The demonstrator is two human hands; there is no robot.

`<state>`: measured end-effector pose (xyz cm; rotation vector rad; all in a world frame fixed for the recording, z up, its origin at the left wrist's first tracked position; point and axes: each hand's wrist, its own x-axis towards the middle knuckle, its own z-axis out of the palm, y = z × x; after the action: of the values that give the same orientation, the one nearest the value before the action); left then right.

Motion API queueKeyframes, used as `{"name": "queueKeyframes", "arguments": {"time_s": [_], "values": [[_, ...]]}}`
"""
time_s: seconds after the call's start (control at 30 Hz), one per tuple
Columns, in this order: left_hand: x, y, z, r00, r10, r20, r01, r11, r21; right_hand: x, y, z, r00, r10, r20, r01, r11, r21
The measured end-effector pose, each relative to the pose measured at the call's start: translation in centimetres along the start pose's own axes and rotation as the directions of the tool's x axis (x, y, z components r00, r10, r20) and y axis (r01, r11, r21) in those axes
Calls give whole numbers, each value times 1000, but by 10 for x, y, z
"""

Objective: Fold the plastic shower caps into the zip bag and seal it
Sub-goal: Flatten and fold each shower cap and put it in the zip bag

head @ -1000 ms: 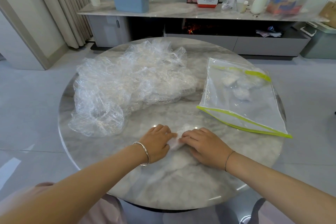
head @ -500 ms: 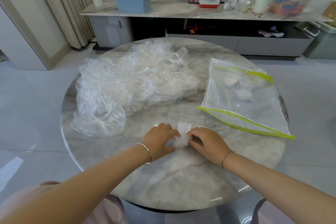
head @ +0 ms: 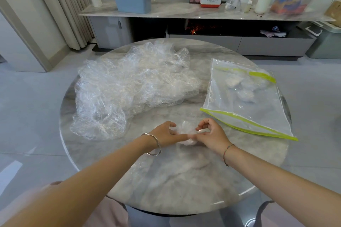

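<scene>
Seemingly early: few folded caps (head: 243,89) in clear green-edged zip bag (head: 258,116), large crumpled pile of transparent shower caps (head: 129,86) waits on marble worktop (head: 184,180), left hand (head: 165,134) and right hand (head: 212,133) pinch one small bundled cap (head: 186,130).

Both forearms reaching fwd from lower corners, converging mid-view, wrists low. L hand (head: 165,133) palm down, fingers curled, thumb stretched toward R. R hand (head: 212,134) palm down, index + thumb hooked in a ring. Thumb tips meeting, blurred; both gripping small wadded shower cap (head: 186,129) btwn them.
</scene>
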<state>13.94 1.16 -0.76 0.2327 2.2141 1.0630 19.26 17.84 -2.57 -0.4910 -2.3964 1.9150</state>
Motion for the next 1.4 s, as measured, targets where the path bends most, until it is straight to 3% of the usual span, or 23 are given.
{"name": "queueKeyframes", "arguments": {"time_s": [0.1,0.2,0.3,0.43,0.53,0.63,0.7,0.77,0.83,0.93,1.0,1.1,1.23,1.33,1.4], "values": [[-1,8,3,999,32,-10,-34,989,-146,-7,-13,0,998,-14,65,10,998,62],[2,12,7,983,113,-144,-149,949,-278,-13,-22,-5,996,-10,85,4,998,64],[5,21,10,969,141,-201,-207,908,-363,-17,-28,-19,984,135,115,-147,984,101],[7,40,29,962,190,-194,-257,872,-417,-23,-30,-46,896,284,342,-393,865,312],[10,57,43,963,246,-112,-270,872,-409,-24,-25,-65,910,305,282,-392,854,342],[24,72,46,971,217,-103,-240,865,-440,-22,-19,-91,944,315,104,-331,902,276],[43,75,50,932,251,-260,-312,923,-226,-22,-15,-114,959,283,-29,-272,942,196],[65,70,55,849,428,-310,-375,901,217,-23,-10,-131,960,265,-96,-247,955,165],[83,72,61,831,532,-161,-367,743,560,-25,-5,-144,952,292,-95,-268,941,209],[103,84,66,833,551,-53,-312,546,777,-28,-1,-152,945,319,-74,-293,924,245],[110,98,66,816,577,-29,-315,485,816,-28,-1,-154,961,257,-105,-236,954,184],[102,126,64,788,609,-87,-321,529,786,-24,-7,-151,978,106,-180,-86,989,117],[77,156,65,681,720,-133,-300,440,846,-15,-11,-148,917,-189,-351,179,982,-62],[60,163,66,628,764,-148,-318,425,847,-9,-20,-148,796,-468,-384,326,866,-379],[50,163,67,622,766,-161,-340,450,826,-4,-22,-149,720,-647,-249,351,650,-674]]}}
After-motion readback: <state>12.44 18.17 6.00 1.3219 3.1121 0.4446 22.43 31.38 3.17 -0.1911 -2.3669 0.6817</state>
